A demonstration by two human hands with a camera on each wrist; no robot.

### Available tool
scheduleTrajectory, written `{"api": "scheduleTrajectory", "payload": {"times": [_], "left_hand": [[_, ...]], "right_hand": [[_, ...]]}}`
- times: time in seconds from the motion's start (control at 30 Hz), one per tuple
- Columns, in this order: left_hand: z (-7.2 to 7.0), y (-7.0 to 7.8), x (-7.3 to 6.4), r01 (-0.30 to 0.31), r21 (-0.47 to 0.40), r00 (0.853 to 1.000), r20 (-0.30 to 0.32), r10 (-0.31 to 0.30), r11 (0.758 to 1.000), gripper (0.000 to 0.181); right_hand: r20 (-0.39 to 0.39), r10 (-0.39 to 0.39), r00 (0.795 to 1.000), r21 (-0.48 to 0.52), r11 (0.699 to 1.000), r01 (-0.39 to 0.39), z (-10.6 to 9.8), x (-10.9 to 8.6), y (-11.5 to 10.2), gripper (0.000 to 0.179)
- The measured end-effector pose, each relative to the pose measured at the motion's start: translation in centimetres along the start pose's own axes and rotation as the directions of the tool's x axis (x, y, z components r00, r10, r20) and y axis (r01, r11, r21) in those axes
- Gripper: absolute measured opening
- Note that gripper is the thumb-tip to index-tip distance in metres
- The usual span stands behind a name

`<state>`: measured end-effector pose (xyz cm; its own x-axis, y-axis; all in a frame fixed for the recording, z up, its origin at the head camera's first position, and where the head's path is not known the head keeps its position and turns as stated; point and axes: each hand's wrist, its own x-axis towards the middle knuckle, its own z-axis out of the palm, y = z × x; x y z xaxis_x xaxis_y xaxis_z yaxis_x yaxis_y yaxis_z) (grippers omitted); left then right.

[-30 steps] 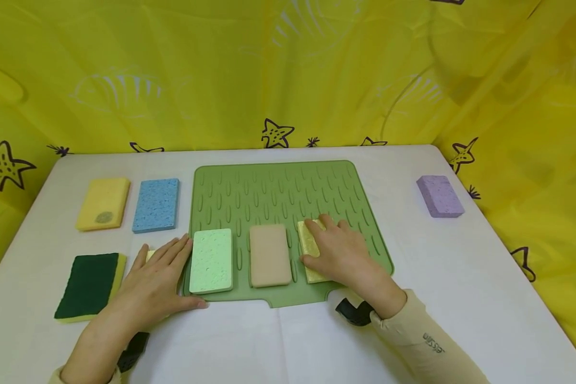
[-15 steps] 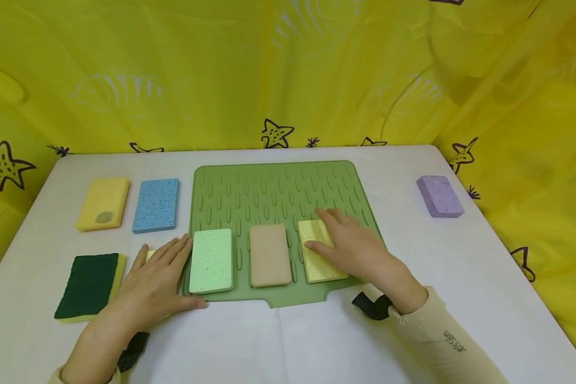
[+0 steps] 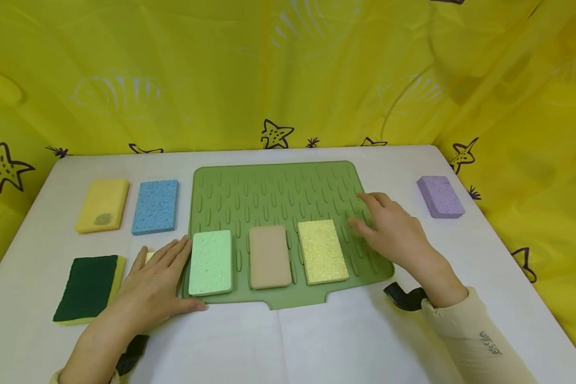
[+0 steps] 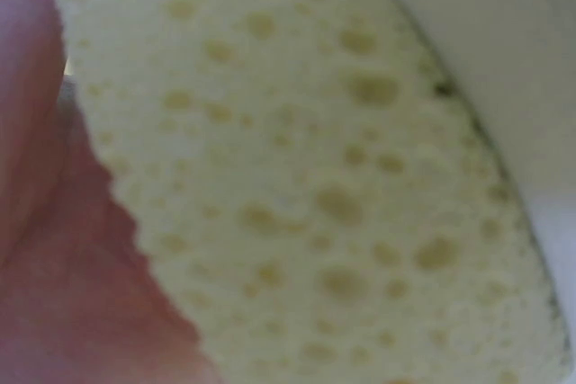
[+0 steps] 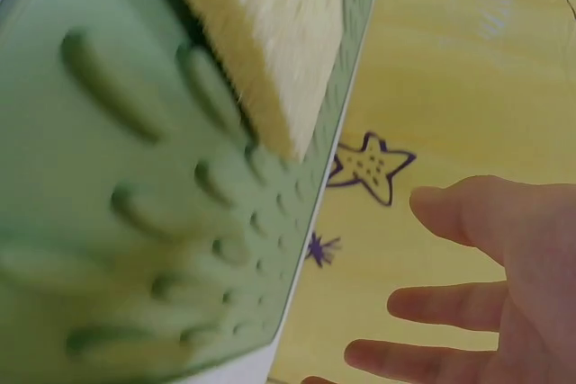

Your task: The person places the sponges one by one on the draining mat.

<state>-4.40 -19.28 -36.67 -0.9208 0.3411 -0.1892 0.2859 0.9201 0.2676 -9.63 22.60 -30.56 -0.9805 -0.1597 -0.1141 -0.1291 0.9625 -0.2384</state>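
Note:
My left hand [image 3: 149, 288] lies with straight fingers over a pale sponge [image 3: 150, 257], mostly hidden beneath it in the head view. In the left wrist view that sponge [image 4: 297, 168] fills the picture beside the palm, pale yellow and full of pores. My fingertips reach the left edge of the green ridged mat [image 3: 269, 197], next to a mint-green sponge [image 3: 211, 262]. Holding nothing, my right hand [image 3: 398, 229] hovers at the mat's right edge with fingers spread. Just left of it a yellow sponge [image 3: 322, 252] lies flat on the mat, beside a beige sponge [image 3: 270, 257].
On the table's left lie a yellow sponge with a round mark [image 3: 103, 205], a blue sponge [image 3: 155, 206] and a dark green scouring sponge [image 3: 87, 288]. A purple sponge [image 3: 440, 197] lies at the right. A yellow patterned curtain [image 3: 288, 74] hangs behind the table.
My right hand has let go of the yellow sponge on the mat and drawn away to the right. That sponge stays in place, and my left hand has hardly moved.

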Motion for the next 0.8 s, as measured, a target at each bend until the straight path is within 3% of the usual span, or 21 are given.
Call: {"api": "scheduleTrajectory", "payload": {"times": [0.43, 0.8], "left_hand": [[0.1, 0.0, -0.1, -0.003, 0.001, 1.0, 0.004, 0.003, 1.0, 0.126], [0.1, 0.0, -0.1, -0.002, -0.006, 1.0, -0.002, 0.002, 1.0, 0.126]], "right_hand": [[-0.073, 0.012, 0.997, -0.034, 0.999, -0.015, -0.4, -0.2, 4.6, 0.055], [-0.189, 0.008, 0.982, -0.075, 0.997, -0.023, -0.4, 0.3, 9.1, 0.047]]}}
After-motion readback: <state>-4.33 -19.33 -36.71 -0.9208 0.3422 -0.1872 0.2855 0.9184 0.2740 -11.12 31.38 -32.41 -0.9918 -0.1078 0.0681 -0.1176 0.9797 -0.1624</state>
